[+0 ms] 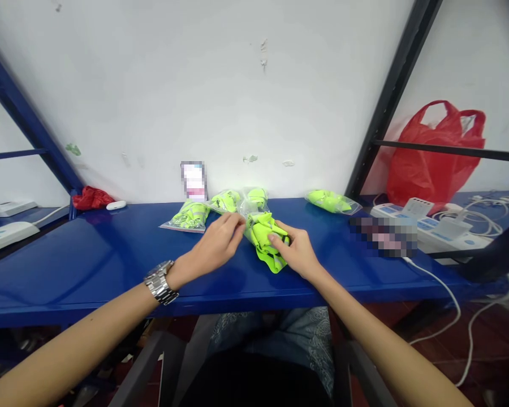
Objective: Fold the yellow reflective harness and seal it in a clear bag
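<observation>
A folded neon-yellow garment with silver strips [265, 240] is partly inside a clear plastic bag [250, 212] above the blue table. My right hand [296, 247] grips the garment from the right, thumb on top. At the bag's left edge, my left hand [224, 236] has its fingers pinched together; whether they hold the plastic is too small to tell. Behind my hands lie more bagged yellow bundles, one at the left [190, 216], one in the middle [227, 200] and another beside it [258, 196].
On the blue table [110, 260], another bagged bundle [328, 200] lies at the right, near a blurred phone [384, 236], white power strips [432, 226] and cables. A phone [194, 180] leans on the wall. A red bag [432, 158] stands far right.
</observation>
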A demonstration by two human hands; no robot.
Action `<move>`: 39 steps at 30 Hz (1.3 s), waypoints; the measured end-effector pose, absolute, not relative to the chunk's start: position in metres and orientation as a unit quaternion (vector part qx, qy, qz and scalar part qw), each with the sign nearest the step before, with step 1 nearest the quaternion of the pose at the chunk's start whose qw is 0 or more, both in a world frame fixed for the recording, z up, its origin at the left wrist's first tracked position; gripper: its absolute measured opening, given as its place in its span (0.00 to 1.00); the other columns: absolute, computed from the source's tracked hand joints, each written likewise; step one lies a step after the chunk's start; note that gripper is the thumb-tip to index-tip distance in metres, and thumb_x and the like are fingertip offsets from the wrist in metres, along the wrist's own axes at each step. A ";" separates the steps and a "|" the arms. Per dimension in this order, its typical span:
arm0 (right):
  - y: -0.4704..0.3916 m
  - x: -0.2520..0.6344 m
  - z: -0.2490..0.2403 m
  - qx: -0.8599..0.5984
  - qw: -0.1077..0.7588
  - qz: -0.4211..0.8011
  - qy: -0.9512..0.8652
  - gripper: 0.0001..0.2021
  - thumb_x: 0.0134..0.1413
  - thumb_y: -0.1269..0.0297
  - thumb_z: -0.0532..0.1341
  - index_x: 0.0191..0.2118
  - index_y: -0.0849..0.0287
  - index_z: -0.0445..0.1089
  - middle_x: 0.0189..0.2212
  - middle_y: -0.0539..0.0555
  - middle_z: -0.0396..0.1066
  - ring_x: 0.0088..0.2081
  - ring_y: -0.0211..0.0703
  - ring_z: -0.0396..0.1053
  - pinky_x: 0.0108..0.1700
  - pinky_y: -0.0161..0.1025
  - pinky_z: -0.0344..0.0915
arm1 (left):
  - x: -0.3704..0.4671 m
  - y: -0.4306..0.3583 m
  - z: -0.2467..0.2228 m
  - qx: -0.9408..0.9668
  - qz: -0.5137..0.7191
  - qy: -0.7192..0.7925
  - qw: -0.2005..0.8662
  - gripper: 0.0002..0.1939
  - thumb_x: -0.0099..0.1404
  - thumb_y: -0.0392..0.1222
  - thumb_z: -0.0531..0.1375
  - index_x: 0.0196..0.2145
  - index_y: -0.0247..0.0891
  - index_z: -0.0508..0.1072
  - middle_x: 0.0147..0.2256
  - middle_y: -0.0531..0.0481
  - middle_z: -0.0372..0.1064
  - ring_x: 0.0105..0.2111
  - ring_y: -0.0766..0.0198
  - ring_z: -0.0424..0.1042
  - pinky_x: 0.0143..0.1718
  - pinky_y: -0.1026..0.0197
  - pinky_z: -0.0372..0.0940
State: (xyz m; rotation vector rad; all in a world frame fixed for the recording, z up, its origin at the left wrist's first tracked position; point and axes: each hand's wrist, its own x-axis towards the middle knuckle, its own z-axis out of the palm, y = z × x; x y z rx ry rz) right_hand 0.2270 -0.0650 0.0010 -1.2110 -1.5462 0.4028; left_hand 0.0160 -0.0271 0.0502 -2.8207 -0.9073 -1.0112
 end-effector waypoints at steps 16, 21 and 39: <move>-0.080 0.218 -0.001 -0.524 0.532 0.107 -0.656 0.21 0.54 0.63 0.60 0.53 0.63 0.74 0.44 0.56 0.78 0.40 0.51 0.77 0.43 0.41 0.72 | 0.046 -0.015 0.031 -0.909 -0.273 -0.314 -0.033 0.07 0.67 0.35 0.50 0.30 0.40 0.57 0.26 0.53 0.61 0.24 0.64 0.59 0.26 0.60 0.52; -0.082 0.210 -0.002 -0.485 0.533 -0.005 -0.694 0.21 0.56 0.67 0.56 0.53 0.67 0.73 0.46 0.61 0.77 0.40 0.49 0.78 0.40 0.37 0.73 | 0.046 -0.027 0.035 -0.902 -0.327 -0.273 -0.075 0.07 0.66 0.34 0.49 0.30 0.40 0.56 0.26 0.54 0.58 0.25 0.66 0.57 0.27 0.61 0.52; -0.076 0.230 -0.020 -0.440 0.363 -0.177 -0.802 0.22 0.61 0.70 0.53 0.60 0.67 0.64 0.56 0.70 0.67 0.58 0.58 0.66 0.50 0.52 0.73 | 0.035 -0.023 0.045 -0.887 -0.316 -0.334 -0.036 0.10 0.72 0.42 0.49 0.33 0.38 0.63 0.29 0.51 0.66 0.28 0.64 0.63 0.31 0.60 0.57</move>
